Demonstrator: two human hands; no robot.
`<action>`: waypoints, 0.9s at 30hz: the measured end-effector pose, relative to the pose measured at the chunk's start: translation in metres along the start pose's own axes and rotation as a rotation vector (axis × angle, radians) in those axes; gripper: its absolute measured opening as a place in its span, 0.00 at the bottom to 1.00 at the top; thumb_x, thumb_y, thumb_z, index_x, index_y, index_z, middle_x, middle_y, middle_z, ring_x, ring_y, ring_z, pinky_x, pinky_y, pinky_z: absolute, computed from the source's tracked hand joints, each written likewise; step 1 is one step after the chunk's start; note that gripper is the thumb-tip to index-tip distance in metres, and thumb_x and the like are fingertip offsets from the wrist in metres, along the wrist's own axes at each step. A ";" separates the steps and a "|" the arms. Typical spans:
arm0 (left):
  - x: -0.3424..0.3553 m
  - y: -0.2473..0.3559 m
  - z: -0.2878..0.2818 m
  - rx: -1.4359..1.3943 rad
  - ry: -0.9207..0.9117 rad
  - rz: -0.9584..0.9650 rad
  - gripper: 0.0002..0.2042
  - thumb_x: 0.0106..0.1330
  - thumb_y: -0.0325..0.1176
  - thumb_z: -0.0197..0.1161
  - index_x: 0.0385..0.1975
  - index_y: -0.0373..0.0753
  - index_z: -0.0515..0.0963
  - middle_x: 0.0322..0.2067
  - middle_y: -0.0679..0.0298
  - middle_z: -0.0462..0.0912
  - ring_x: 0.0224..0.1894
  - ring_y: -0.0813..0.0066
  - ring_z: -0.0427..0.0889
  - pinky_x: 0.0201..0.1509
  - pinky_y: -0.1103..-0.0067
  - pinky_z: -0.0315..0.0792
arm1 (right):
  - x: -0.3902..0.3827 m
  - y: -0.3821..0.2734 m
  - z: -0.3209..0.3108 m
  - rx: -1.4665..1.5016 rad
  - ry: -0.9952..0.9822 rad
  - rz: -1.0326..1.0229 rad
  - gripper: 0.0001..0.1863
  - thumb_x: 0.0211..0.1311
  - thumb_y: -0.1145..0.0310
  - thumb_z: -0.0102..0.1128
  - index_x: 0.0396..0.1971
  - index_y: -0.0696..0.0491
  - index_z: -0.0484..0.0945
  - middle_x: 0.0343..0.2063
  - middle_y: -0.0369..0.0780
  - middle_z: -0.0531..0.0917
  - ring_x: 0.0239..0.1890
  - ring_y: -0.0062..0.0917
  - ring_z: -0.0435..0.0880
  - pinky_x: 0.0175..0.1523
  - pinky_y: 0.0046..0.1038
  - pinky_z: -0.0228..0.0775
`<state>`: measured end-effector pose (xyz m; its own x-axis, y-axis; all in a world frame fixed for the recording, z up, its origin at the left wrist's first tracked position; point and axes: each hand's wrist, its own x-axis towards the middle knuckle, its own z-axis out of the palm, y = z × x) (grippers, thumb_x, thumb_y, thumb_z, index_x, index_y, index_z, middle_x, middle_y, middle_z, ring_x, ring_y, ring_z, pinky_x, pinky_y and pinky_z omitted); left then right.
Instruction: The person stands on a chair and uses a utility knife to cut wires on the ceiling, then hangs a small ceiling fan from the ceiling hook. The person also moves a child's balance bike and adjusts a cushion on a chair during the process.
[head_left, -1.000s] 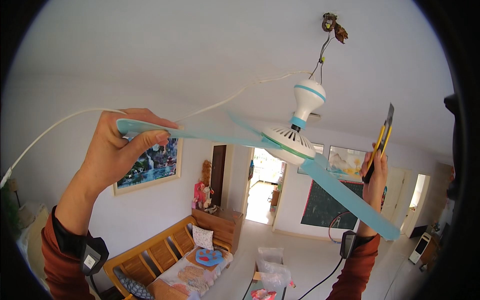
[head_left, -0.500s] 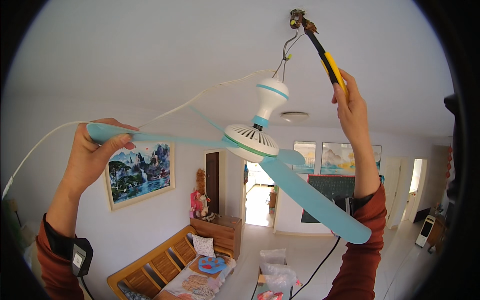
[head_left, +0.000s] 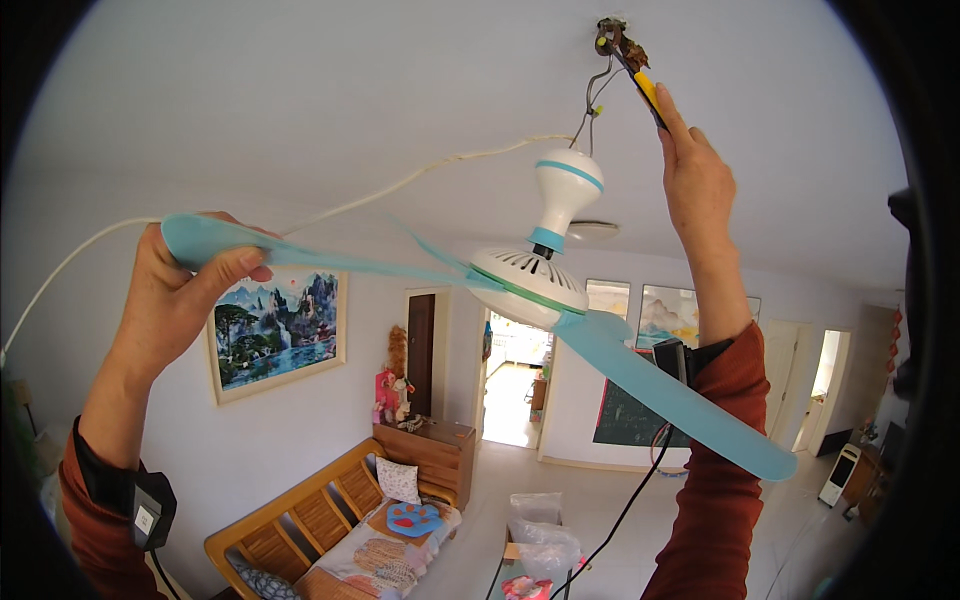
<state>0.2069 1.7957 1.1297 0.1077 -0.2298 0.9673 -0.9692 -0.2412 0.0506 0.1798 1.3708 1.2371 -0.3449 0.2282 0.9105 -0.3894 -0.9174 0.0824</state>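
Right hand (head_left: 697,178) around yellow knife (head_left: 648,92)

Knife (head_left: 648,92) tip lost at 1 o'clock.
Tip merges with the dark ceiling hook (head_left: 603,44); contact unreadable. Right hand (head_left: 697,187), 2 o'clock, hides part of the knife and most of its own fingers. Left hand (head_left: 168,300), 9 o'clock: fingers partly behind fan blade (head_left: 310,256). White cord (head_left: 452,159) runs off at 9. Left sleeve (head_left: 92,525) and right sleeve (head_left: 712,520) cut by lower edge, 8 and 5. Chalkboard (head_left: 625,418), 4 o'clock, partly covered by lower blade (head_left: 680,402).
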 end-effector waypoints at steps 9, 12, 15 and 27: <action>-0.010 0.006 0.002 0.021 -0.006 0.007 0.08 0.59 0.31 0.64 0.32 0.32 0.82 0.24 0.61 0.81 0.27 0.79 0.79 0.32 0.84 0.73 | -0.001 -0.012 0.015 0.196 -0.090 0.106 0.28 0.65 0.68 0.50 0.63 0.29 0.59 0.17 0.39 0.73 0.19 0.32 0.72 0.27 0.34 0.67; -0.012 0.005 0.004 0.018 -0.023 0.033 0.08 0.58 0.30 0.64 0.32 0.33 0.82 0.24 0.61 0.81 0.26 0.79 0.78 0.31 0.84 0.71 | 0.002 -0.017 0.006 0.085 -0.122 0.082 0.26 0.65 0.66 0.48 0.63 0.31 0.59 0.17 0.40 0.75 0.20 0.35 0.75 0.27 0.37 0.67; -0.014 0.005 0.004 0.042 -0.038 0.071 0.07 0.57 0.30 0.64 0.32 0.33 0.82 0.23 0.60 0.81 0.26 0.78 0.78 0.30 0.84 0.71 | 0.009 -0.019 -0.009 0.001 -0.128 0.004 0.26 0.65 0.66 0.47 0.62 0.33 0.59 0.18 0.41 0.76 0.22 0.37 0.76 0.28 0.37 0.69; -0.022 0.005 -0.006 0.093 -0.050 0.151 0.08 0.55 0.27 0.64 0.33 0.33 0.82 0.26 0.58 0.83 0.29 0.75 0.80 0.33 0.82 0.72 | 0.008 -0.044 -0.008 -0.026 -0.185 0.119 0.23 0.66 0.65 0.46 0.61 0.34 0.61 0.21 0.42 0.80 0.25 0.37 0.79 0.31 0.38 0.71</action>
<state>0.1982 1.8051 1.1098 -0.0247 -0.3157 0.9485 -0.9506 -0.2862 -0.1200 0.1873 1.4159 1.2372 -0.2280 0.0528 0.9722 -0.3779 -0.9250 -0.0384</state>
